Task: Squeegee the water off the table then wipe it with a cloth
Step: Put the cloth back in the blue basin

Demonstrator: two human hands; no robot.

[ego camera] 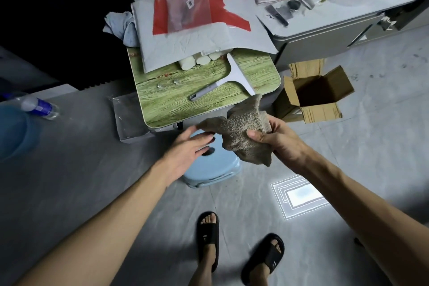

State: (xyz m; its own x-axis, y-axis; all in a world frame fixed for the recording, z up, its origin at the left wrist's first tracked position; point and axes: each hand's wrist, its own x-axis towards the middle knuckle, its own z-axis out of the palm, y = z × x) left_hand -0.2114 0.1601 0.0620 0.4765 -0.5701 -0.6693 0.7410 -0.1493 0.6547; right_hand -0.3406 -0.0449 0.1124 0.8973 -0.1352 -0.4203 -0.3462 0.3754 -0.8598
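A small table [162,102] with a green wood-grain top stands ahead of me. A white squeegee [232,74] with a grey handle lies flat on it, near the right side. Two water drops [167,83] sit left of the handle. My right hand [276,140] grips a crumpled brown-grey cloth [243,132] in the air just off the table's near right corner. My left hand [190,146] is under the cloth's left end, fingers spread, fingertips touching its edge.
Grey and red plastic bags [185,30] and white rolls [197,60] cover the table's far half. A light blue stool [216,165] stands below my hands. An open cardboard box [318,93] sits on the floor to the right, a cluttered grey cabinet [325,28] behind it, a water bottle [38,104] at left.
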